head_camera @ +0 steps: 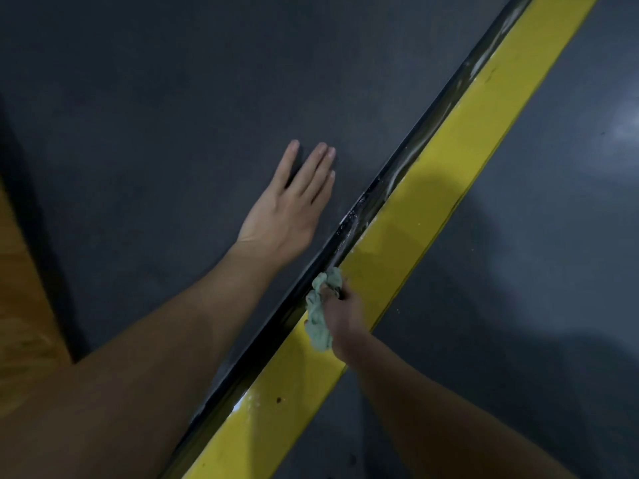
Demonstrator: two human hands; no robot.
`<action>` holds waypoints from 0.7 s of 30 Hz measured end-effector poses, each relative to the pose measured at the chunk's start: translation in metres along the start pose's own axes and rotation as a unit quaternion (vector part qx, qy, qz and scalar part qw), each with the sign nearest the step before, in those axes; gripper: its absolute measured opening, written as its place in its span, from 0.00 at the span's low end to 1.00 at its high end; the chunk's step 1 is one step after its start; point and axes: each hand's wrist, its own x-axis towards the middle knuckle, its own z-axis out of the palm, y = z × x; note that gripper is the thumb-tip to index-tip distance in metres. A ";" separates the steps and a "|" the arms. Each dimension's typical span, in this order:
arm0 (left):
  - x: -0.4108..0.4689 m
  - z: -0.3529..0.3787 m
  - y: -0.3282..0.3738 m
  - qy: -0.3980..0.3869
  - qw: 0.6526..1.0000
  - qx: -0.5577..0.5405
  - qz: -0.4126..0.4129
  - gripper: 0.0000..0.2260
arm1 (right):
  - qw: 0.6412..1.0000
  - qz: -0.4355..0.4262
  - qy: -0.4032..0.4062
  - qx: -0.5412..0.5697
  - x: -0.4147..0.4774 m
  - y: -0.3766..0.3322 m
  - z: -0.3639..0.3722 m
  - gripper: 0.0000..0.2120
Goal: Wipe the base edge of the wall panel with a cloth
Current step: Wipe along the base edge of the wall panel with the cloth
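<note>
A dark grey wall panel (166,98) fills the upper left of the head view. Its base edge (387,188) is a glossy black strip running diagonally from lower left to upper right, with pale smears and specks on it. My left hand (294,202) lies flat on the panel, fingers straight and pointing up. My right hand (342,316) grips a crumpled pale green cloth (320,312) and holds it against the base edge where it meets the yellow stripe.
A yellow floor stripe (449,160) runs along the base edge. Dark grey floor (536,271) lies to its right, with a light glare at the far right. A wooden surface (20,305) shows at the left border.
</note>
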 end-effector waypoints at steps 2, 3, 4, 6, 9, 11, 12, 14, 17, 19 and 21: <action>0.000 -0.001 0.000 -0.003 1.000 -0.003 -0.005 0.30 | 0.999 0.023 0.036 -0.002 0.000 0.005 0.014 0.22; 0.000 -0.001 0.000 -0.003 1.000 -0.003 -0.005 0.30 | 0.998 0.029 0.047 -0.001 -0.001 0.009 0.019 0.24; 0.001 0.000 0.000 -0.001 1.000 -0.003 -0.005 0.30 | 0.998 0.030 0.050 0.002 -0.003 0.011 0.024 0.24; 0.000 0.001 0.002 0.002 1.000 0.001 -0.006 0.30 | 0.999 0.006 0.049 -0.001 -0.006 0.008 0.025 0.23; 0.000 0.001 0.002 0.002 1.000 0.010 -0.006 0.29 | 0.998 -0.032 0.056 -0.022 0.004 -0.011 0.015 0.23; 0.001 -0.001 0.002 -0.001 1.000 0.010 -0.009 0.30 | 0.995 -0.059 0.064 -0.049 0.017 -0.031 0.004 0.20; 0.001 -0.002 0.002 -0.003 1.000 0.009 -0.010 0.30 | 0.992 -0.075 0.070 -0.068 0.025 -0.043 -0.003 0.18; 0.002 -0.003 0.002 -0.005 1.000 0.004 -0.015 0.30 | 0.992 -0.087 0.068 -0.063 0.031 -0.066 -0.012 0.18; 0.002 -0.003 0.002 -0.005 1.000 -0.005 -0.017 0.30 | 0.997 -0.074 0.030 -0.022 0.049 -0.062 -0.027 0.41; 0.002 -0.003 0.002 -0.008 1.000 -0.003 -0.012 0.30 | 0.996 -0.072 -0.019 -0.056 0.041 -0.045 -0.024 0.28; 0.002 -0.002 0.002 -0.008 1.000 -0.003 -0.011 0.30 | 0.996 -0.036 -0.006 -0.076 0.020 -0.044 -0.007 0.21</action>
